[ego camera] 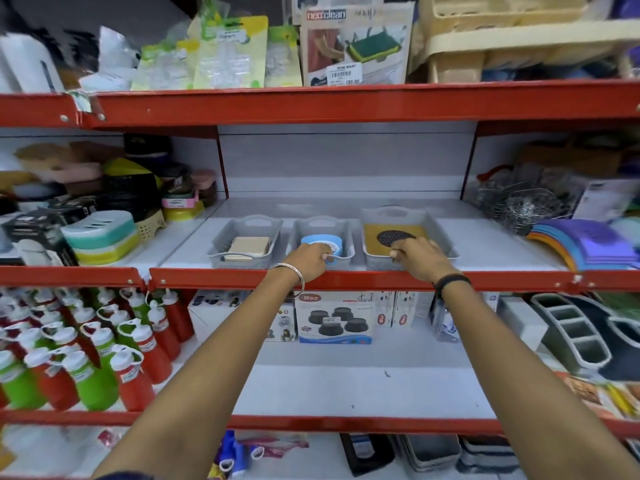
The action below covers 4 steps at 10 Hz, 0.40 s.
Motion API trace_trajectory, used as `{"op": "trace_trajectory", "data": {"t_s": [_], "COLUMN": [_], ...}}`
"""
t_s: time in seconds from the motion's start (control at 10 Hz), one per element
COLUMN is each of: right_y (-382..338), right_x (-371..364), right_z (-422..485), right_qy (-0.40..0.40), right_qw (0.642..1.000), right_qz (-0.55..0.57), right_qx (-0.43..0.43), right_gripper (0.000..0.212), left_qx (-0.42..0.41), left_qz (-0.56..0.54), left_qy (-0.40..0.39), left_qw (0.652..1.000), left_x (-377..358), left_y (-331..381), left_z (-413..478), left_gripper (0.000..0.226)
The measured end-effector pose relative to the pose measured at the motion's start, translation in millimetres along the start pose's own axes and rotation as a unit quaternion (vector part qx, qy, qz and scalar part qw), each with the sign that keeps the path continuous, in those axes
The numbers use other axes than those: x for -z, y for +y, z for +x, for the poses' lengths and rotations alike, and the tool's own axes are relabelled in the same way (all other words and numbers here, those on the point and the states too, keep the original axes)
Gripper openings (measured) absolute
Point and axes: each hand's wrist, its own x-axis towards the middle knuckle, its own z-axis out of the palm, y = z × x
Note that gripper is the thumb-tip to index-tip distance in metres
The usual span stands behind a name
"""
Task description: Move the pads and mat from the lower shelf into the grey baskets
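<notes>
**Two bare forearms reach up to three grey baskets on a red-edged shelf**

The left hand (309,258), with a metal bangle at its wrist, curls its fingers around a blue round pad (322,244) at the front rim of the middle basket (349,251). The right hand (417,255) grips the front rim of the right basket (445,237), which holds a yellow mat (372,241) with a black round pad (394,237) lying on it. The left basket (221,244) holds beige pads (250,245). Below, the lower shelf (363,389) carries boxed goods at the back.

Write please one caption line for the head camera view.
Both hands reach three grey baskets on a red shelf: left hand at the blue pad, right hand at the yellow mat.
</notes>
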Motion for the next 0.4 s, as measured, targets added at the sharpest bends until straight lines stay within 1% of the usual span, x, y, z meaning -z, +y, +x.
{"op": "trace_trajectory", "data": {"t_s": [0.1,0.2,0.3,0.4], "right_y": [-4,-10,-28,-55], "right_x": [0,7,21,53], "right_z": [-10,-16,-27,-24], "right_qy": [0.001,-0.001,0.051,0.185], "right_qw": [1.0,1.0,0.998,0.974], "right_qz": [-0.003,0.0,0.031,0.102], "right_qx": [-0.01,-0.012,0.016,0.077], "right_gripper": [0.023,0.024,0.028,0.037], "left_qx": [0.003,-0.013,-0.048,-0.119], "left_qz": [0.012,0.015,0.041,0.062], "left_qy": [-0.009,-0.006,0.046,0.181], "left_qw": [1.0,1.0,0.997,0.974], "left_x": [1,4,14,44], "left_y": [1,3,6,11], "left_z": [-4,-8,-22,-31], "left_gripper": [0.04,0.04,0.037,0.036]}}
